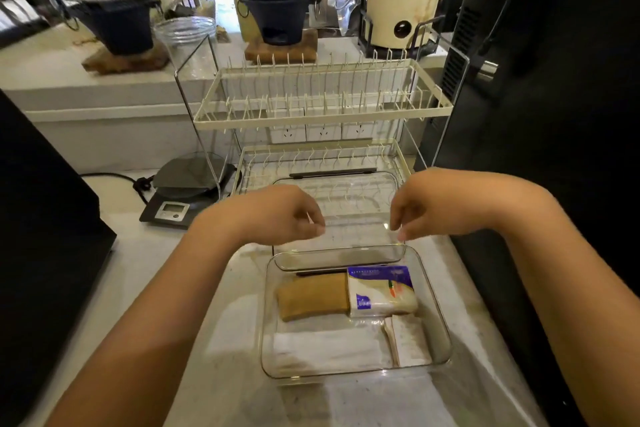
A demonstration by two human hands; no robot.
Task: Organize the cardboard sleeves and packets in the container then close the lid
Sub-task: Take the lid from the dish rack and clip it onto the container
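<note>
A clear plastic container sits on the pale counter in front of me. Inside lie a stack of brown cardboard sleeves at the back left and a white and purple tissue packet beside it. White napkins lie along the front, with a small white packet at the front right. The clear lid stands tilted up over the container's back edge, its dark handle at the top. My left hand pinches the lid's left side and my right hand pinches its right side.
A cream two-tier dish rack stands right behind the container. A digital scale with a cord sits to the back left. A tall black machine lines the right side, and a black box lines the left.
</note>
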